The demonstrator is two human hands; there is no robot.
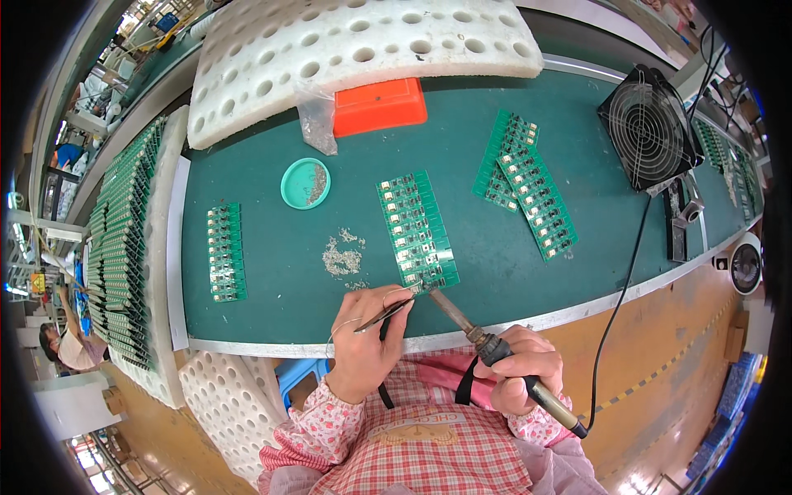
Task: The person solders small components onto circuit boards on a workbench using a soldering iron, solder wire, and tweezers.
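A green circuit board panel [418, 223] with rows of small components lies in front of me. My left hand [367, 340] is closed on dark tweezers [381, 318], and a thin wire [337, 328], like solder, runs through the same fingers. The tweezer tips are partly hidden by my fingers at the panel's near end. My right hand [521, 368] grips the handle of a soldering iron [495, 350]. Its tip meets or hovers just over the panel's near edge; I cannot tell which. Left of the panel lies a loose heap of tiny parts [341, 259].
A round teal dish [305, 183] holds more tiny parts. Behind it are a red bin [379, 107], a plastic bag [318, 124] and holed white foam [363, 41]. Other panels [536, 194] lie right, one [224, 252] left. A fan [650, 128] and iron stand [681, 216] are at right.
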